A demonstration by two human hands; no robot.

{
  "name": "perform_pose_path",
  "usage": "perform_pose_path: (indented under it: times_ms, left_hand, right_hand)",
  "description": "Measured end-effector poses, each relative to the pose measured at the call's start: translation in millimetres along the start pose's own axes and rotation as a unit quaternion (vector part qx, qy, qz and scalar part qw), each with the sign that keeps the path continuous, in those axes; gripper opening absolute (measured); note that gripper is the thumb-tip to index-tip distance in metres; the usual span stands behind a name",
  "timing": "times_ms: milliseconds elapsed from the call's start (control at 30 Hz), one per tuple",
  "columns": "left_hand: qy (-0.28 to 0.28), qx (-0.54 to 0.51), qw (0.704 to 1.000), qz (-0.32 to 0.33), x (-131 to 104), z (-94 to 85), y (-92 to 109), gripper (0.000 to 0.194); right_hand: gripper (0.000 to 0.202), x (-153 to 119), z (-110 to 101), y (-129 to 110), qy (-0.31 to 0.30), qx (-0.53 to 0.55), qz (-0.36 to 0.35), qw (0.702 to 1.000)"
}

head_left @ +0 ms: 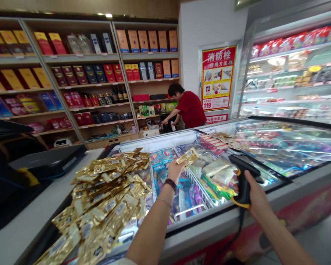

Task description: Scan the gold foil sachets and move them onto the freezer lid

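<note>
My left hand (176, 170), with a dark beaded bracelet at the wrist, holds a gold foil packet (188, 157) over the glass-topped freezer. Fingers of my right hand (252, 191) wrap round the grip of a black and yellow handheld scanner (243, 180), whose cord hangs below. A large heap of similar gold packets (107, 198) lies to the left on the freezer top. Beneath the glass, colourful packaged goods (187, 195) sit in white wire baskets.
A person in a red shirt (192, 108) bends beside the shelves (93, 87) of boxed goods behind the freezer (292, 184). A black device (49, 160) rests on the counter at left. A lit display cooler (292, 77) stands at right.
</note>
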State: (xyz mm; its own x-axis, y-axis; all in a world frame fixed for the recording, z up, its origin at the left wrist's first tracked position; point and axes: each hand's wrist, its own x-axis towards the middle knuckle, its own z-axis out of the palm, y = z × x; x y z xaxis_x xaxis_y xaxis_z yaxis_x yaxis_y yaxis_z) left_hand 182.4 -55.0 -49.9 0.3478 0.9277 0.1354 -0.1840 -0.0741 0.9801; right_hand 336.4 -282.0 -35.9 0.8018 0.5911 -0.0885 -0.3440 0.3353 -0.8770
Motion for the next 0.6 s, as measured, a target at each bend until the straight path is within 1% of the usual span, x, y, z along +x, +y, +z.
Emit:
perform_pose_path:
  times_ms: [67, 133, 200, 267, 333, 433, 533, 600]
  left_hand:
    - [-0.019, -0.051, 0.998, -0.026, -9, -18.3, 7, 0.034]
    - [-0.015, -0.077, 0.997, -0.029, -17, -35.5, 14, 0.037]
    - [0.001, -0.097, 0.995, -0.017, -21, -49.8, 20, 0.040]
    - [0.012, -0.109, 0.994, -0.006, -23, -60.0, 24, 0.043]
    - [0.018, -0.124, 0.992, 0.003, -23, -65.7, 28, 0.045]
    - [0.018, -0.144, 0.989, 0.016, -24, -68.0, 32, 0.048]
    - [0.005, -0.139, 0.990, 0.028, -26, -67.0, 35, 0.050]
    - [0.004, -0.132, 0.991, 0.028, -28, -66.1, 36, 0.051]
  right_hand:
    - [0.070, -2, 6, -1, 0.003, -0.016, 0.012, 1.000]
    - [0.070, -6, 14, -1, -0.011, -0.039, 0.010, 0.999]
    - [0.069, -12, 25, 0, -0.044, -0.073, -0.006, 0.996]
    - [0.067, -19, 36, 2, -0.087, -0.129, -0.027, 0.987]
    - [0.066, -26, 48, 4, -0.126, -0.188, -0.053, 0.973]
    - [0.064, -38, 64, 7, -0.174, -0.253, -0.085, 0.948]
    - [0.061, -48, 74, 9, -0.205, -0.302, -0.089, 0.927]
    - [0.059, -53, 77, 11, -0.211, -0.322, -0.091, 0.919]
